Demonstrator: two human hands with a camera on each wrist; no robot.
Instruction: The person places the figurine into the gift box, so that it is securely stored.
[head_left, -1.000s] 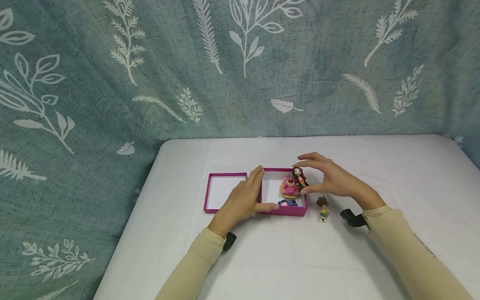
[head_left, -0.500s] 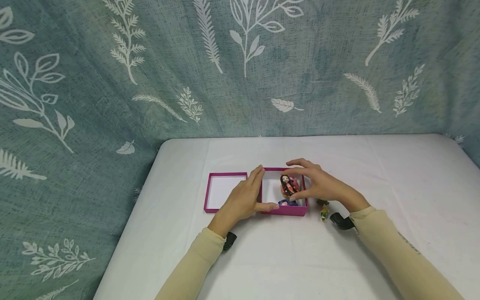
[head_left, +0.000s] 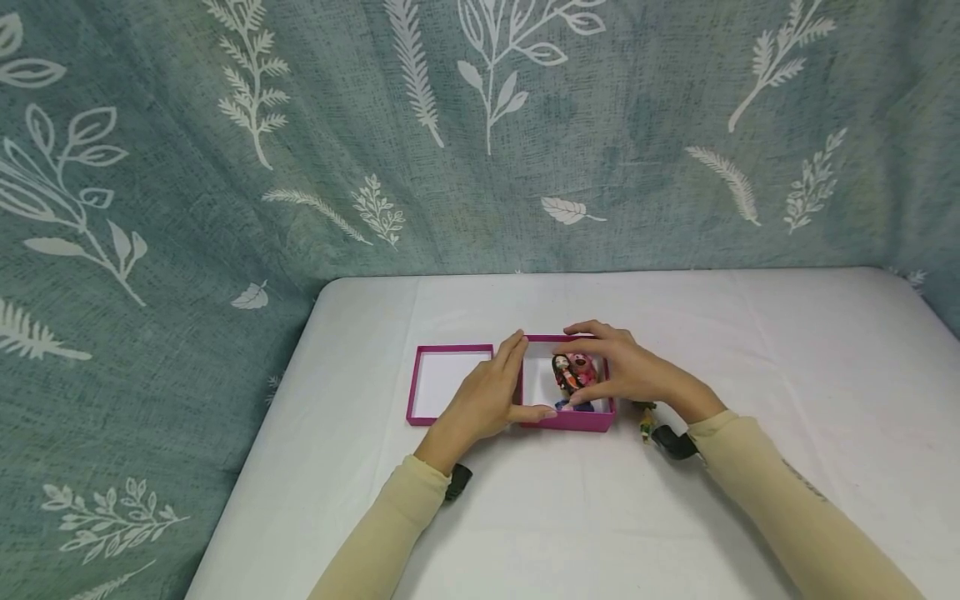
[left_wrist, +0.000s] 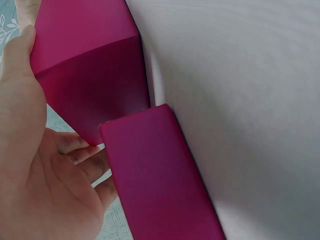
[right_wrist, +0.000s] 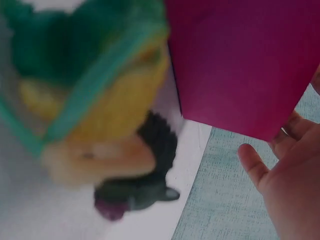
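A magenta box (head_left: 570,422) with a white inside stands on the table. My left hand (head_left: 480,396) holds its left side, thumb at the front wall and fingers along the left edge. Inside the box, my right hand (head_left: 630,367) pinches a dark-haired doll figurine (head_left: 564,372) in red and black between thumb and fingers. A pink bear figurine (head_left: 582,364) sits right behind it. Near the front wall lies a blue figurine (head_left: 583,407), partly hidden by the right thumb. In the left wrist view the thumb touches the box wall (left_wrist: 85,40).
The box lid (head_left: 412,387), white inside, lies left of the box. A small figurine (head_left: 647,427) in green and yellow lies on the white table (head_left: 570,517) to the right, partly under the right wrist; a blurred green-and-yellow figure (right_wrist: 100,100) fills the right wrist view. A leaf-patterned curtain (head_left: 637,167) hangs behind.
My right hand has carried the dark-haired figurine leftward from the box's right wall into the box, in front of the pink bear. The left hand and the box have stayed put.
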